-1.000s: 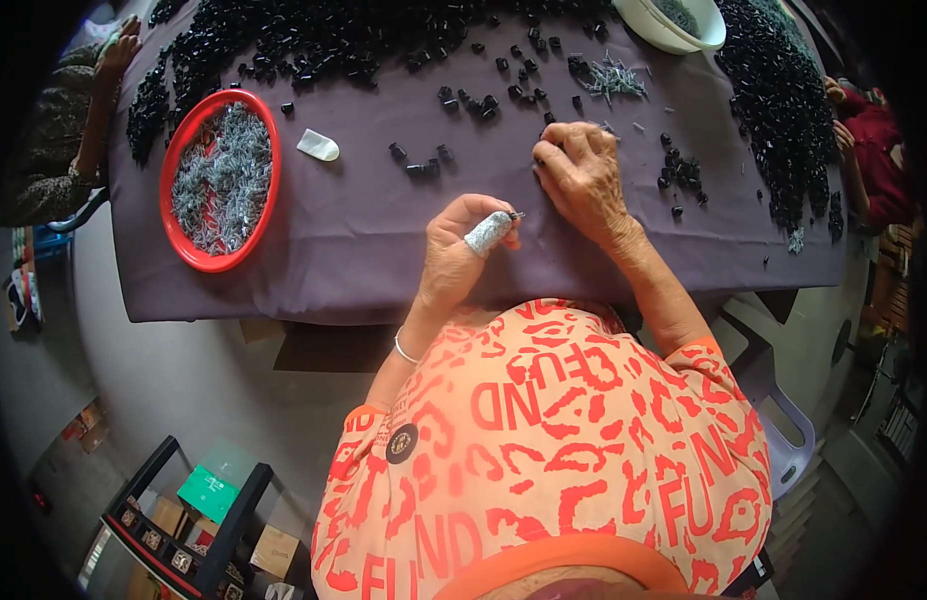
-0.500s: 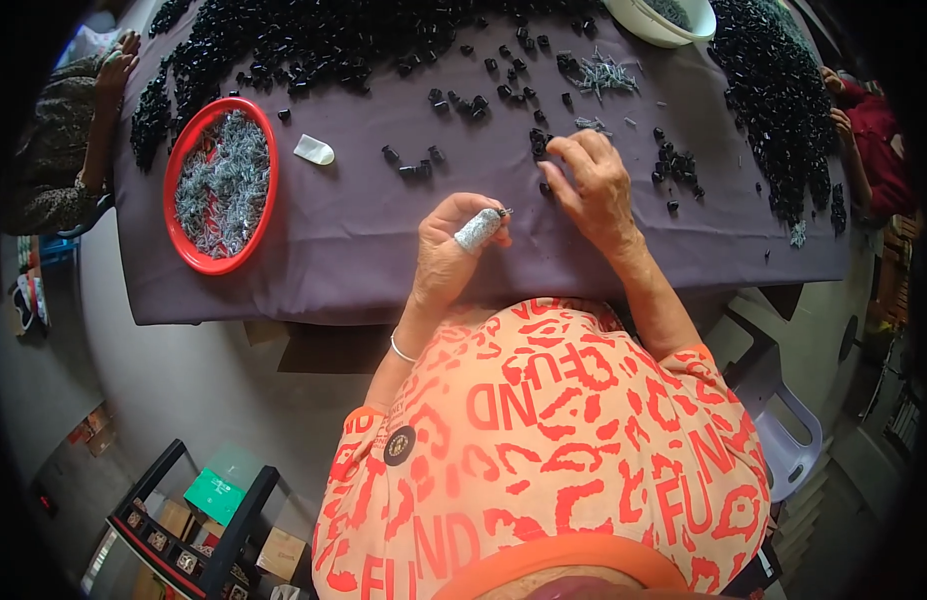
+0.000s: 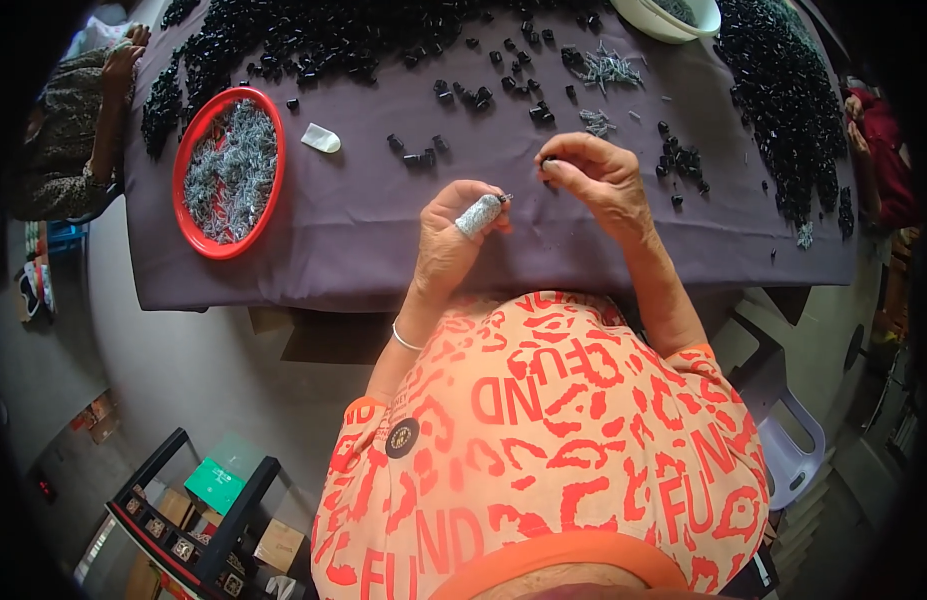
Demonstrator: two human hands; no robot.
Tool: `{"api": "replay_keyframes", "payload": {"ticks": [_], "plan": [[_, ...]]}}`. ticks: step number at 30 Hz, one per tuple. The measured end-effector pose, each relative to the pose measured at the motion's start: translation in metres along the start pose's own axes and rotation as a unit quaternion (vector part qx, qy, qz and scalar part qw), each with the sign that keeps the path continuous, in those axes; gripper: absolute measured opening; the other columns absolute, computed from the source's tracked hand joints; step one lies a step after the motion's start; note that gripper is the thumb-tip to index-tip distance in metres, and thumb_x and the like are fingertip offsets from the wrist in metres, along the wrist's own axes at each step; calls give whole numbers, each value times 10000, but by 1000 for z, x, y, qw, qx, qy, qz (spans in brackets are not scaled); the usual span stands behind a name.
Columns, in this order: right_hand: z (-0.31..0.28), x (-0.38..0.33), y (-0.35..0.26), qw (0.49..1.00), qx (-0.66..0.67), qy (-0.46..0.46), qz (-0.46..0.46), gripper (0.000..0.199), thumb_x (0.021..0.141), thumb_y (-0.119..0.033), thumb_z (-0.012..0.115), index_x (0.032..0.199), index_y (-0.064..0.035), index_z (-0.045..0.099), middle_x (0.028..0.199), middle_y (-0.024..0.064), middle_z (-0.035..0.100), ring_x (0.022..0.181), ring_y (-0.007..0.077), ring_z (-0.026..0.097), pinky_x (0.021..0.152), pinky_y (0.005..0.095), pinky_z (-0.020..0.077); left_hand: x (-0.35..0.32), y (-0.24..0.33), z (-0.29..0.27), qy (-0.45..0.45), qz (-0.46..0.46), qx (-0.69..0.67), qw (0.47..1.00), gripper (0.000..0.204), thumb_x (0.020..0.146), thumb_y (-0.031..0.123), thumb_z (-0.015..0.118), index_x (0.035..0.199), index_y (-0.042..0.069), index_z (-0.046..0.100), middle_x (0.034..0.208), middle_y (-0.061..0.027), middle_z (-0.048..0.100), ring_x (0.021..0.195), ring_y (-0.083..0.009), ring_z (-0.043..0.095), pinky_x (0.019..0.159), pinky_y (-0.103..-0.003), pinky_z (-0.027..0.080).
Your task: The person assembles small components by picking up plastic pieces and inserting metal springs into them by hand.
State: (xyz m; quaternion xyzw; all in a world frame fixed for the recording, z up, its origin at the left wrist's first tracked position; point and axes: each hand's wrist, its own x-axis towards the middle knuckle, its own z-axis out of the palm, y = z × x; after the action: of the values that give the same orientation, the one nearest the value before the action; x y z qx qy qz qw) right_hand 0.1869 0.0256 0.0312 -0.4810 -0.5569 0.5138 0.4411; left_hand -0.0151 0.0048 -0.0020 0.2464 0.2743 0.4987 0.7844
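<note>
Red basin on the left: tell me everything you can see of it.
The red basin looks like glossy plastic, oval in this view, with a raised rim. It stands open side up on the purple-grey cloth, toward the cloth's left side. Thin grey pieces lie jumbled inside, with red showing between them in places. A white, round-ended piece lies to its right, apart from it. Neither the left hand nor the right hand touches it.

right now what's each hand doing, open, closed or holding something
Left hand: closed, pinching a small piece, mostly hidden.
Right hand: closed, pinching a black piece between thumb and finger.
</note>
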Motion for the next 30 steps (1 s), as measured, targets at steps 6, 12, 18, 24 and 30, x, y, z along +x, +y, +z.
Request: {"api": "replay_keyframes", "payload": {"ticks": [6, 12, 18, 24, 30], "plan": [[8, -26, 0, 930, 361, -1, 76, 148, 907, -32, 544, 1035, 24, 592, 960, 149, 651, 808, 184, 661, 702, 263, 532, 0, 0, 1, 25, -2, 17, 1000, 139, 863, 68, 636, 982, 5, 603, 910, -82, 641, 794, -144, 623, 714, -288, 525], [8, -37, -5, 904, 420, 6, 78, 163, 909, -28, 536, 1055, 28, 580, 907, 140, 642, 748, 175, 642, 669, 266, 529, -4, 4, 9, 16, -4, 13, 1000, 139, 863, 73, 635, 977, 0, 602, 902, -88, 638, 781, -154, 623, 701, -295, 523], [11, -49, -14, 921, 389, 4, 2, 178, 886, -1, 562, 1056, 47, 577, 893, 149, 635, 778, 172, 626, 654, 251, 521, -16, 14, 30, -5, -1, 40, 999, 130, 869, 80, 631, 966, -2, 602, 897, -91, 630, 739, -156, 608, 663, -296, 504], [9, -56, -30, 952, 306, 15, -22, 201, 857, 38, 579, 1057, 60, 572, 910, 155, 629, 761, 157, 609, 662, 251, 512, -21, 18, 41, -31, 3, 20, 999, 123, 869, 75, 629, 963, 1, 599, 895, -96, 627, 733, -156, 606, 640, -294, 497], [5, -57, -24, 962, 271, 10, -28, 170, 846, 44, 590, 1016, 55, 586, 934, 144, 625, 787, 148, 589, 665, 251, 493, -22, 17, 42, -59, 10, 45, 997, 126, 884, 89, 604, 980, 10, 580, 928, -102, 593, 756, -135, 585, 636, -266, 520]]}}
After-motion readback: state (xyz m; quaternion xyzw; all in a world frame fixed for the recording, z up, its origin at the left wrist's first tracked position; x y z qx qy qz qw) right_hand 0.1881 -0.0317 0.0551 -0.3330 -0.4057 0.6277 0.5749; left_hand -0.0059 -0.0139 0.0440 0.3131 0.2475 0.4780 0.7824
